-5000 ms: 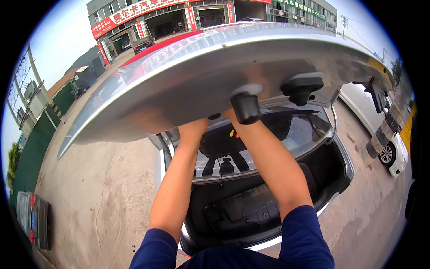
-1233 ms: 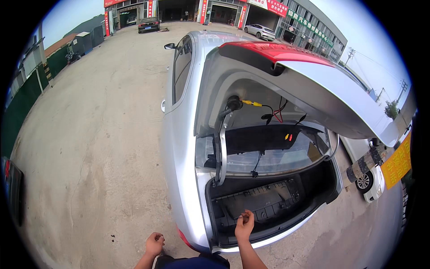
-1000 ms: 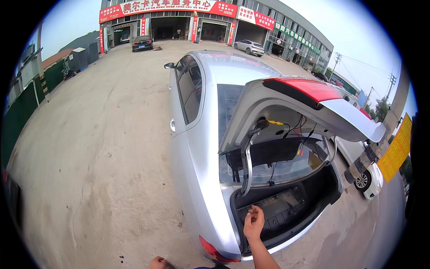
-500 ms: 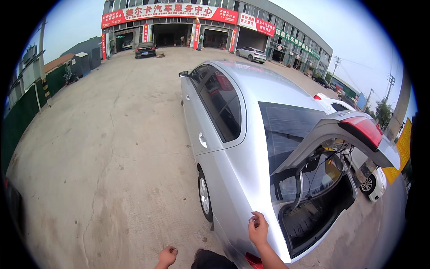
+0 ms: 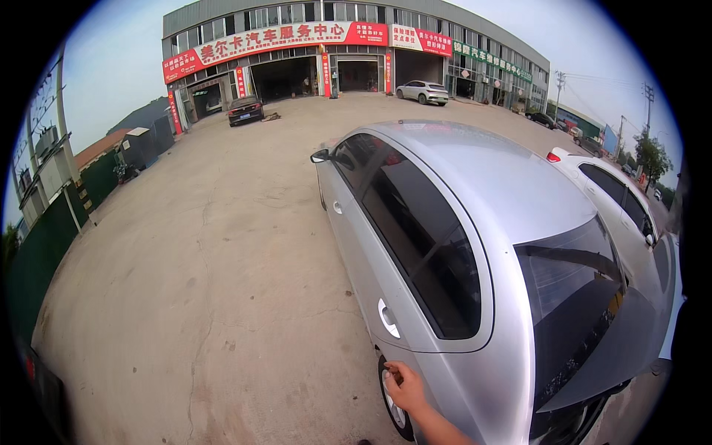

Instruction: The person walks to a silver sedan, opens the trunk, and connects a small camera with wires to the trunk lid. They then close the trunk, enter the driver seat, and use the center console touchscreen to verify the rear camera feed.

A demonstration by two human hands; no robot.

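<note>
While the right hand [image 5: 404, 387] overlaps the rear wheel [image 5: 393, 415] of the silver car [image 5: 495, 215], lower centre of frame, its grip is released, loosely curled; left grip: cannot tell.

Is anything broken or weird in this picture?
A thin crack runs through the concrete ground, so it looks damaged there. The silver car has its trunk lid up, unlike a closed-up car. I see no clear spill.

You had smooth, glossy painted metal on the silver car [image 5: 512, 297], dark, shiny glass in its side windows [image 5: 408, 222] and a glossy finish on 2 door handles [image 5: 388, 319]; the concrete ground [image 5: 222, 259] around you looked matt and rough
</note>
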